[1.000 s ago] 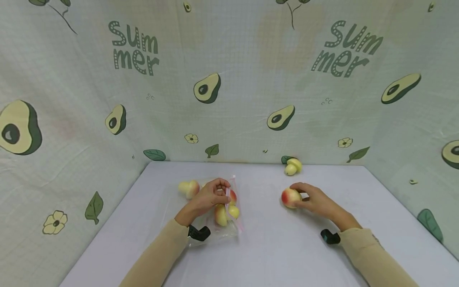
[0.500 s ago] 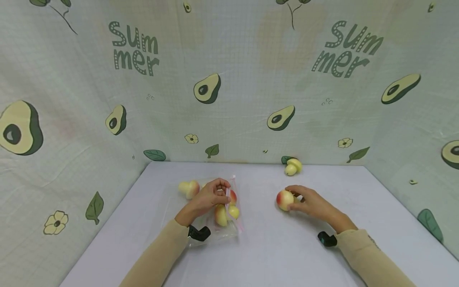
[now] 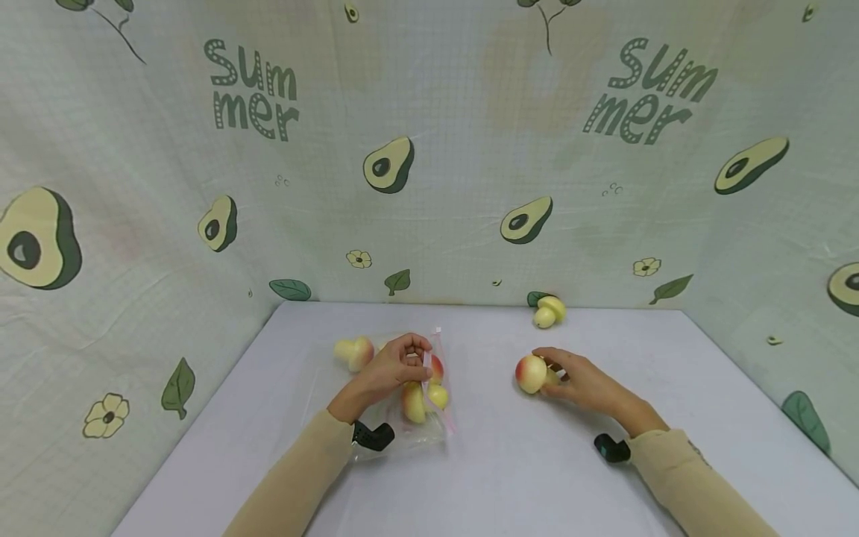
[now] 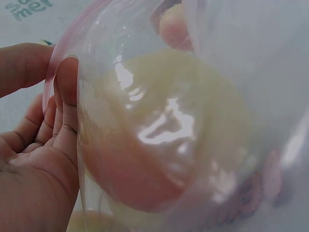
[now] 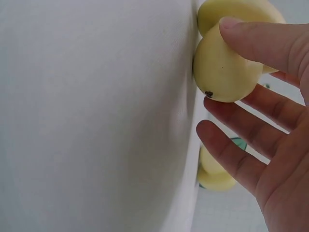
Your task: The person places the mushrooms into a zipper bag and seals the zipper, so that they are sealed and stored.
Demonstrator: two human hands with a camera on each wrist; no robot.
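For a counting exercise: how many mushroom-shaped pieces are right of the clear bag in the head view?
2: a red-and-yellow piece held by the right hand, and a yellow piece far back on the table. None seems hidden.

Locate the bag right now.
In the head view, the bag lies mostly left of centre on the table, fruit inside, its pink edge pinched by the left hand.
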